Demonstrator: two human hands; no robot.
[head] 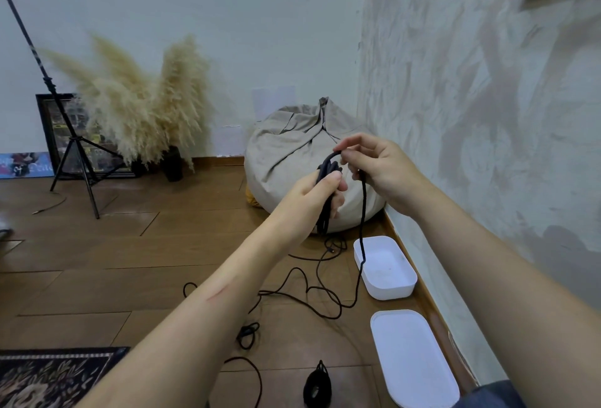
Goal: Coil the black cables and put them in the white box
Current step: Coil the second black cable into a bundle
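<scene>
Cable (363, 212) hangs from the right hand (382, 168), pinched to lay 1 more loop onto the coil (325, 215) gripped in the left hand (320, 193). Slack trails over the floor (130, 261) beside the open box (390, 292), kept near for stowing.

Matt black cable (363, 212), sheath faintly textured, no gloss. Smooth white plastic for the white box (395, 290), satin rather than shiny; same plastic on the lid (413, 362) beside it. Wooden floor (130, 261) in brown planks, low sheen. Creased beige cloth over the bean bag (286, 147). Rough, mottled plaster on the right wall (471, 98); smooth matt paint on the far wall (227, 33). Woven patterned rug (48, 378). Dry, feathery pampas plumes (140, 108). Matt black metal on the tripod (62, 108).
</scene>
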